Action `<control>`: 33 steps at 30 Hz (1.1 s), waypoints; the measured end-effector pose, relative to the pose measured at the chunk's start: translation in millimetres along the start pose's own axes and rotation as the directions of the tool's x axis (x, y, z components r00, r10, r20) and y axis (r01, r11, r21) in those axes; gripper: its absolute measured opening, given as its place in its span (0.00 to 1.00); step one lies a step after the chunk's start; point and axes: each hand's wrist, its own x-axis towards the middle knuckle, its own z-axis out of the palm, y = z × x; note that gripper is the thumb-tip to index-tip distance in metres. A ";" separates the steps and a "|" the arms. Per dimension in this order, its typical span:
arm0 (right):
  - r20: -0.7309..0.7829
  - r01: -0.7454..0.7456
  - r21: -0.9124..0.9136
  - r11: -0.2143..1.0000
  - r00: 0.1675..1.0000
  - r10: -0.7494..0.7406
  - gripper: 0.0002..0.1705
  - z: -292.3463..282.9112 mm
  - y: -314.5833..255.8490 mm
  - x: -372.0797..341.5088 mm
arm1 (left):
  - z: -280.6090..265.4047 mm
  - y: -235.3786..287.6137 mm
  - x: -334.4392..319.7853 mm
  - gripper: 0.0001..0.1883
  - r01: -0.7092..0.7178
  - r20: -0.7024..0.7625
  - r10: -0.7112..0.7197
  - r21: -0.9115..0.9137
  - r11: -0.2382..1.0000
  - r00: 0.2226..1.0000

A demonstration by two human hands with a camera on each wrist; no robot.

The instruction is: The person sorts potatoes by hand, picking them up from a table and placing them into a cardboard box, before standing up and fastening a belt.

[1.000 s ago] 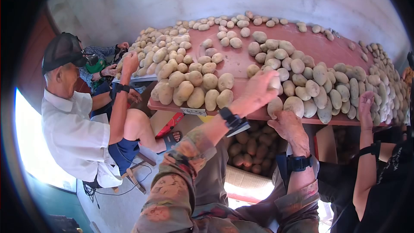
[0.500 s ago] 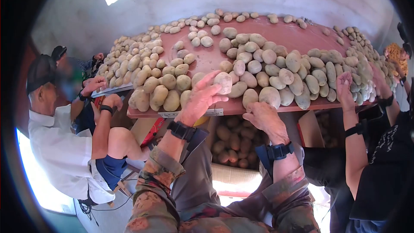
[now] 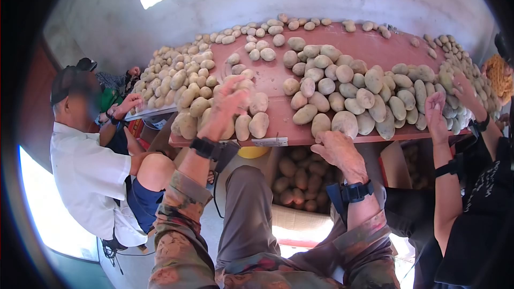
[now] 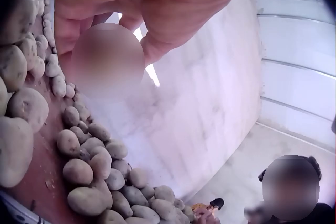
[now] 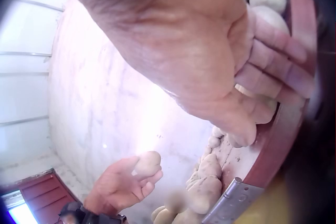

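Note:
My left hand [image 3: 227, 109] is raised over the potatoes at the left front of the red table [image 3: 276, 109]. In the right wrist view, its fingers hold a pale potato [image 5: 148, 163] up in the air. A blurred patch covers the held potato in the left wrist view. My right hand [image 3: 342, 152] rests at the table's front edge, fingers extended against a large potato [image 3: 344, 122] there. From the right wrist, this hand [image 5: 210, 56] lies palm-side over the edge, its fingers loosely straight beside the pile.
A large heap of potatoes [image 3: 364, 96] spreads across the right, another heap [image 3: 176, 83] the left. Below the table is a box of potatoes [image 3: 300, 174]. A metal hinge [image 3: 270, 142] sits on the front edge. People sit on both sides, a white shirt [image 3: 91, 166] at left.
My left hand has gone from the right heap, with a potato, leftward to above the left heap. My right hand stays at the front edge.

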 end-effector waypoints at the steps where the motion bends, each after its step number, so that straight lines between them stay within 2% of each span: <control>1: -0.002 0.001 0.003 1.000 1.000 -0.001 0.16 -0.3 -0.5 -0.2 | -8.5 2.7 2.9 0.23 -0.001 0.001 0.001 0.003 1.000 1.000; 3: 0.005 0.007 -0.010 1.000 1.000 -0.007 0.17 -1.2 -1.4 -0.6 | -26.9 6.0 9.3 0.23 0.061 -0.091 -0.057 0.043 0.997 0.994; 4: 0.005 0.008 -0.010 1.000 1.000 -0.008 0.17 -0.5 -0.6 -0.7 | -38.7 4.8 14.6 0.23 0.047 -0.093 -0.035 0.129 0.991 0.995; 5: 0.006 0.014 -0.010 1.000 1.000 -0.014 0.17 0.9 0.7 -0.5 | -50.8 1.7 20.2 0.23 0.047 -0.094 -0.035 0.128 0.991 0.995; 7: 0.007 0.019 -0.010 1.000 1.000 -0.019 0.17 2.4 2.9 0.3 | -69.5 -0.7 30.2 0.26 0.042 -0.155 0.017 0.373 0.927 0.988; 8: 0.013 0.016 -0.010 1.000 1.000 -0.016 0.17 3.0 3.5 0.9 | -76.8 0.8 34.6 0.26 0.044 -0.155 0.016 0.373 0.927 0.988; 10: 0.023 0.017 -0.009 1.000 1.000 -0.017 0.17 5.3 3.2 2.5 | -88.2 10.0 38.4 0.27 0.066 -0.131 0.055 0.767 0.639 0.990; 11: 0.026 0.011 0.002 1.000 1.000 -0.011 0.17 6.2 3.5 3.5 | -97.5 2.6 45.8 0.27 0.069 -0.133 0.053 0.767 0.638 0.990; 13: 0.028 0.003 0.013 1.000 1.000 -0.004 0.16 7.3 2.9 4.6 | -111.3 -18.3 60.7 0.29 -0.048 -0.053 0.222 0.902 0.430 0.974; 14: 0.030 0.004 0.016 1.000 1.000 -0.005 0.16 7.5 2.8 4.9 | -115.2 -22.9 63.0 0.29 -0.050 -0.052 0.222 0.902 0.430 0.974; 16: 0.035 -0.002 0.018 1.000 0.999 0.001 0.16 8.4 2.7 5.5 | -113.2 -24.4 62.4 0.27 -0.079 -0.003 0.241 0.940 0.331 0.971; 17: 0.031 0.005 0.006 1.000 1.000 -0.005 0.16 8.8 1.9 6.1 | -112.2 -25.5 63.1 0.27 -0.079 -0.002 0.236 0.939 0.334 0.972; 19: 0.033 0.012 -0.009 1.000 0.999 -0.011 0.16 9.0 1.1 6.0 | -105.3 -19.6 61.1 0.24 -0.113 0.067 0.215 0.972 0.208 0.974; 23: 0.023 0.035 -0.011 0.999 0.999 -0.035 0.17 10.4 3.6 7.5 | -90.8 -14.6 56.8 0.22 -0.037 -0.005 0.239 0.984 0.174 0.971; 26: 0.040 0.042 -0.021 0.999 0.998 -0.041 0.18 10.7 4.7 8.3 | -92.6 -14.0 56.8 0.22 -0.038 0.003 0.217 0.986 0.160 0.976; 28: 0.044 0.050 -0.025 0.998 0.998 -0.049 0.18 10.2 2.8 7.0 | -94.5 -18.6 65.8 0.23 0.031 -0.047 0.162 0.994 0.103 0.986; 29: 0.017 0.052 -0.002 0.999 0.998 -0.052 0.15 9.4 1.2 5.9 | -95.8 -22.9 66.0 0.23 0.031 -0.047 0.159 0.994 0.102 0.986; 31: -0.009 0.055 0.021 0.998 0.998 -0.055 0.14 9.6 0.0 5.8 | -92.8 -23.4 61.9 0.21 0.006 -0.040 0.246 0.990 0.141 0.969; 33: -0.016 0.072 0.026 0.997 0.997 -0.071 0.14 9.8 1.1 6.0 | -101.2 -35.4 64.5 0.20 -0.021 -0.007 0.191 0.989 0.148 0.982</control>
